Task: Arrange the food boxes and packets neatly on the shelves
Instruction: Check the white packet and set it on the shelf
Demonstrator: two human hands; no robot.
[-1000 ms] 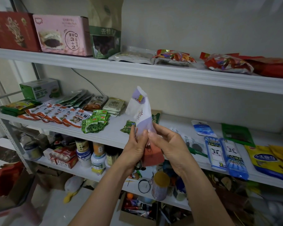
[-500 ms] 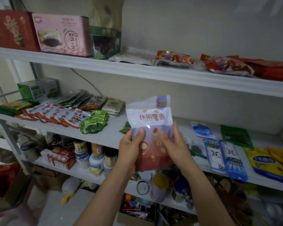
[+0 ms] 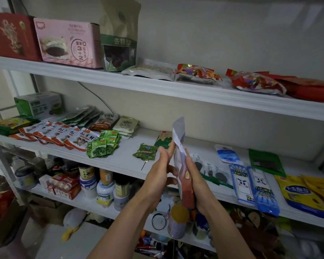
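I hold a white, lilac and brown snack packet (image 3: pixel 180 146) upright in front of the middle shelf (image 3: pixel 127 161), turned edge-on to me. My right hand (image 3: pixel 198 182) grips its lower right side. My left hand (image 3: pixel 157 176) holds the left side, fingers reaching up along the packet. On the middle shelf lie fanned mushroom sachets (image 3: pixel 64 133), green seaweed packets (image 3: pixel 103 146), a small green sachet (image 3: pixel 145 152), blue packets (image 3: pixel 254 186) and yellow bags (image 3: pixel 303 193).
The top shelf (image 3: pixel 157 88) carries a red box (image 3: pixel 11 36), a pink cake box (image 3: pixel 67 42), a standing green bag (image 3: pixel 120 43) and flat candy bags (image 3: pixel 254 83). Jars and bottles (image 3: pixel 105 187) crowd the lower shelf. A green box (image 3: pixel 39 105) stands at the middle shelf's left.
The packet faced me half a second ago with its printed front showing; now it is turned edge-on between my hands. My view has shifted slightly.
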